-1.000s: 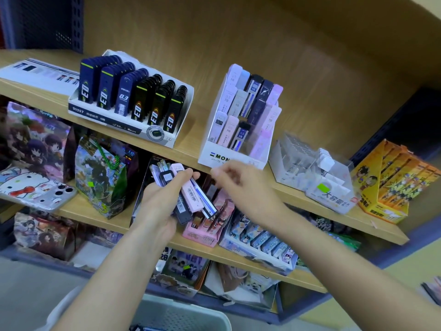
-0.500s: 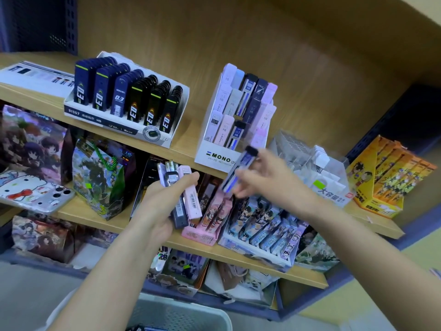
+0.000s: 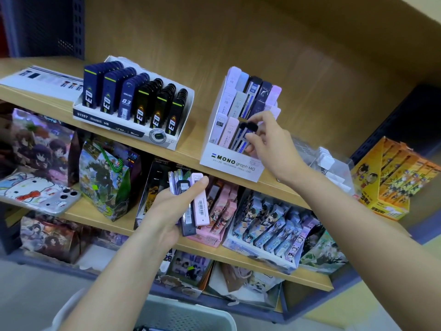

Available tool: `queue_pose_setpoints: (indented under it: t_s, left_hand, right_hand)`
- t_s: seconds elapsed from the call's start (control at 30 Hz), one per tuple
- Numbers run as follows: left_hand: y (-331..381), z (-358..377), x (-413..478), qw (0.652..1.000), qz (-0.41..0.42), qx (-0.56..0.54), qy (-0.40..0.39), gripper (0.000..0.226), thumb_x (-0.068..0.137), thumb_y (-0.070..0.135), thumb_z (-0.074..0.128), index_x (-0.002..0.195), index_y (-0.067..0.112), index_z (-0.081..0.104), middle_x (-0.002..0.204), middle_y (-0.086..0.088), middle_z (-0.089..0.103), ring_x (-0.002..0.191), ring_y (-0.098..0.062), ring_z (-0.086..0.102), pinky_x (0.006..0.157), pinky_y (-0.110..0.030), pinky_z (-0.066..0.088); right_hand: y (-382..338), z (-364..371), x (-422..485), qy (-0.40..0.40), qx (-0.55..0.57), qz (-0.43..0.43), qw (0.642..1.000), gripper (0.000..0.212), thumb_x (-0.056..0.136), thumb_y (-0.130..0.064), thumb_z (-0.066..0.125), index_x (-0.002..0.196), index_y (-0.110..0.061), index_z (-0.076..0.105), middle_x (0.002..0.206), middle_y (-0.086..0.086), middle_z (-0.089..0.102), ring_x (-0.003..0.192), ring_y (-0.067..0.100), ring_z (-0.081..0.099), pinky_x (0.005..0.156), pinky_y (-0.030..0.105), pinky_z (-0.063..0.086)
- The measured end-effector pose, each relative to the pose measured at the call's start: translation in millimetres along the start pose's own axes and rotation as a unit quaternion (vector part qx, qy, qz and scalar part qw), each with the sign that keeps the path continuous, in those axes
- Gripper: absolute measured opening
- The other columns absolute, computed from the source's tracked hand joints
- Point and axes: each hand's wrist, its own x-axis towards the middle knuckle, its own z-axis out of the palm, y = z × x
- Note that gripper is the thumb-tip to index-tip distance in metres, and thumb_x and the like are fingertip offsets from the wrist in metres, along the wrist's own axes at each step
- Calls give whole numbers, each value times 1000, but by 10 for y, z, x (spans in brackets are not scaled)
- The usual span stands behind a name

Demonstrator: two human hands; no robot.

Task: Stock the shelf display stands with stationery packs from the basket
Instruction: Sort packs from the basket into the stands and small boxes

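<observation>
Stationery pack, one, between right hand fingers at MONO stand; four packs inside left hand fingers.

Wood shelf w/ MONO stand, dark lead tray, clear box

I see a warm wooden back panel behind light wooden shelves, with dark perforated metal uprights alongside. Grey floor shows lower left, a yellowish patch lower right. Lighting looks soft, even.
</observation>
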Motion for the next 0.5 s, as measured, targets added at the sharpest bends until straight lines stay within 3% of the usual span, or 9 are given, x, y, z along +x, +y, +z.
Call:
queue_pose_setpoints:
  t_s: [0.23,0.37,0.43,0.5]
  left_hand:
    - [16,-50,17,1000,6,-6,2,22,78,33,74,86,15,64,76,-4,69,66,-17,64,49,-25,49]
    - [3,-53,14,1000,20,-13,6,21,79,33,72,86,15,63,78,-4,69,69,-19,65,55,-28,49]
    - [-3,-58,21,999,24,-15,17,22,79,34,72,85,15,63,79,-5,68,69,-20,64,58,-30,51]
    - [-2,-71,39,999,27,-18,32,25,79,36,72,85,14,62,82,-8,68,71,-23,64,63,-34,52]
  right_hand:
    - [79,39,69,74,-102,-72,989,21,86,-12,67,104,-17,56,92,-6,47,68,4,52,67,9,43]
    - [64,66,13,103,-118,-71,985,21,87,-11,65,105,-15,54,98,-3,43,66,3,45,66,11,40]
    - [10,114,-109,128,-74,-65,987,10,92,-13,59,100,-16,53,89,0,49,64,3,43,64,13,39]
    - [-36,205,-297,95,-21,-36,995,3,94,-22,55,92,-21,54,79,-6,54,64,-1,46,61,13,39]
